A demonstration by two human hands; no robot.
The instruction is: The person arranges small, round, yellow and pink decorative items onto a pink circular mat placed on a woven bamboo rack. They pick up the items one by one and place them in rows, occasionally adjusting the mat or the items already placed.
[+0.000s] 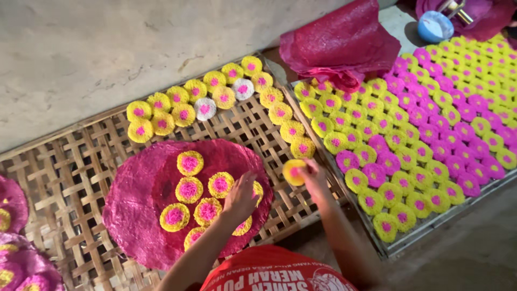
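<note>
The left hand (240,196) rests palm-down with fingers loosely spread on the large magenta disc (134,215), its fingertips touching the yellow-and-pink rounds (189,189) laid there. One round lies partly hidden beneath the fingers. The right hand (312,178) pinches a single yellow round (293,172) between thumb and fingertips, held above the woven bamboo rack (70,178), just right of the disc's edge.

Risks, as judged from this position:
- The pinched round looks thin and brittle; too tight a pinch could crack it.
- The round hangs over open lattice gaps; a slip of the fingers could drop it through or chip it.
- Weight from the left fingers could crush the round beneath them or shift its neighbours out of pattern.
- The forearm passes close to the tray of rounds (425,226) beyond the right fingers; a sweep could scatter the rows.
</note>
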